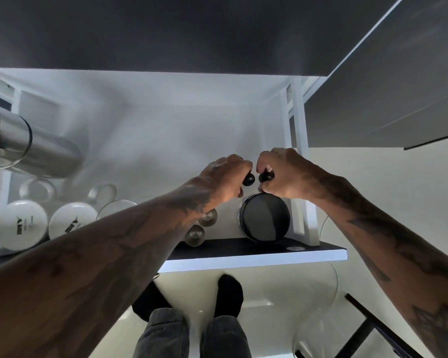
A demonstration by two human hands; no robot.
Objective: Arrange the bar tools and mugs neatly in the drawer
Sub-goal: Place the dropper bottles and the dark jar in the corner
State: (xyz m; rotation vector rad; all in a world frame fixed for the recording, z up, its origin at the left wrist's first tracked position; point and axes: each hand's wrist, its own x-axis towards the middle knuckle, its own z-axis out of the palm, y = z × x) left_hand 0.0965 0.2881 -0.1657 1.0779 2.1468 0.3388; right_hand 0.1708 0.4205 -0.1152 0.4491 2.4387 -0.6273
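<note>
The white drawer (150,125) stands pulled open under a dark countertop, its dark front edge (256,248) nearest the person. Most of its floor toward the back is bare. A steel shaker (34,148) lies on its side at the drawer's left, big and tilted toward the camera. Below it two white mugs (21,223) (71,223) sit side by side near the front left corner, with pale rims of further cups just behind them. A black round tin (265,218) stands near the front right corner, against the right wall. Left of it, two small metal pieces (195,235) show partly under the left forearm.

Both hands are over the drawer's right side, just behind the tin. The left hand (223,177) is curled closed around a small black knob-ended tool (248,179). The right hand (282,177) is curled closed around another black knob (266,177). The two knobs nearly meet between the hands. What lies below each knob is hidden by the fingers.
</note>
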